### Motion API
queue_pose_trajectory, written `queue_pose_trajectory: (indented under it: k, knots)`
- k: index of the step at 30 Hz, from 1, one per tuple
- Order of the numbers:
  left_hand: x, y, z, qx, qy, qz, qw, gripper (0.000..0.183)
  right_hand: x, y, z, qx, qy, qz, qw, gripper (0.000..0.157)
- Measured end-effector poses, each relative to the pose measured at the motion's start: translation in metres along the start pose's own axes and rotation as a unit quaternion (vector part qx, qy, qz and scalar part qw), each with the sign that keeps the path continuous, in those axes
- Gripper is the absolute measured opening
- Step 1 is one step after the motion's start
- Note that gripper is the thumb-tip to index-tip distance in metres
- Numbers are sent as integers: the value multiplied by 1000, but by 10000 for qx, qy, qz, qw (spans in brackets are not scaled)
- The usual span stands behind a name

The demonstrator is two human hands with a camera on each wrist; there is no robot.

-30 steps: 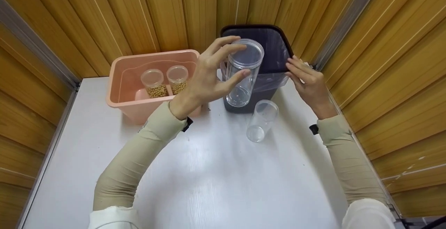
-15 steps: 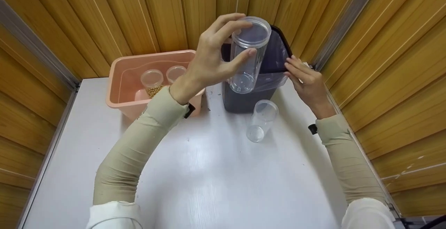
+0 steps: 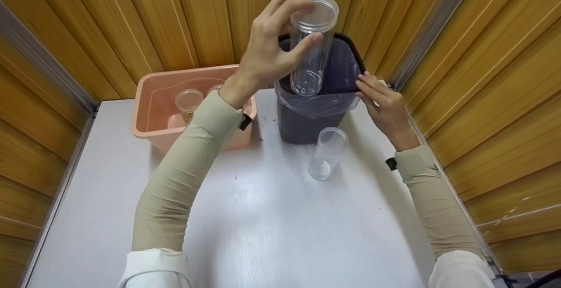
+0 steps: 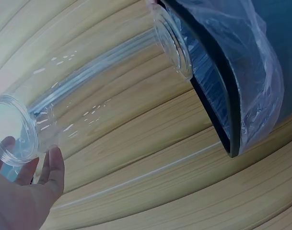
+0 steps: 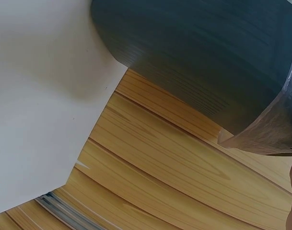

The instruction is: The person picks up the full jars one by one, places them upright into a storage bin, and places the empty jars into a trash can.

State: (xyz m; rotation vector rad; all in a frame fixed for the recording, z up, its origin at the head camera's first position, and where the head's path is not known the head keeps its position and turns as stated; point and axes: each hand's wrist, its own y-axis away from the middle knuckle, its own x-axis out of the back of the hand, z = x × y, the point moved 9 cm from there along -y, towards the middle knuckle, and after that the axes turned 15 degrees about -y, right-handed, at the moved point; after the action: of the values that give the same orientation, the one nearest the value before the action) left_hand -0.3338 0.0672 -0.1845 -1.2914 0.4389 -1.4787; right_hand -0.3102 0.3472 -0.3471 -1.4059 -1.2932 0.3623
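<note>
My left hand (image 3: 267,51) holds a clear, empty-looking plastic jar (image 3: 308,58) by its top end, with the thumb on the near side and fingers over the rim. The jar hangs nearly upright over the dark trash bin (image 3: 302,126), its base overlapping the bin's near rim in the head view. In the left wrist view the jar's base (image 4: 172,43) is right at the bin's opening. My right hand (image 3: 383,104) grips the bin's right rim corner with its fingertips. A clear liner (image 3: 315,106) folds over that rim.
A second clear jar (image 3: 328,152) stands on the white table (image 3: 280,218) before the bin. Left of it, a pink basket (image 3: 147,104) contains a lidded jar (image 3: 188,101) of yellow beans and another, mostly hidden by my arm. Wood-patterned walls (image 3: 188,16) enclose the table.
My left hand has raised the jar and moved it away from me, from in front of the bin to over its opening. The right hand stays at the rim.
</note>
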Motion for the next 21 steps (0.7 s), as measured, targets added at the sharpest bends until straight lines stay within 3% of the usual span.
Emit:
queue_pose_trajectory:
  k: [9, 21]
  knots:
    - [-20, -15, -26, 265, -518, 13, 9983, 54, 2, -1, -1, 35, -40, 83, 10000, 29]
    - [-63, -4, -66, 774, -144, -186, 9967, 53, -1, 1, 0, 51, 3, 87, 9999, 29]
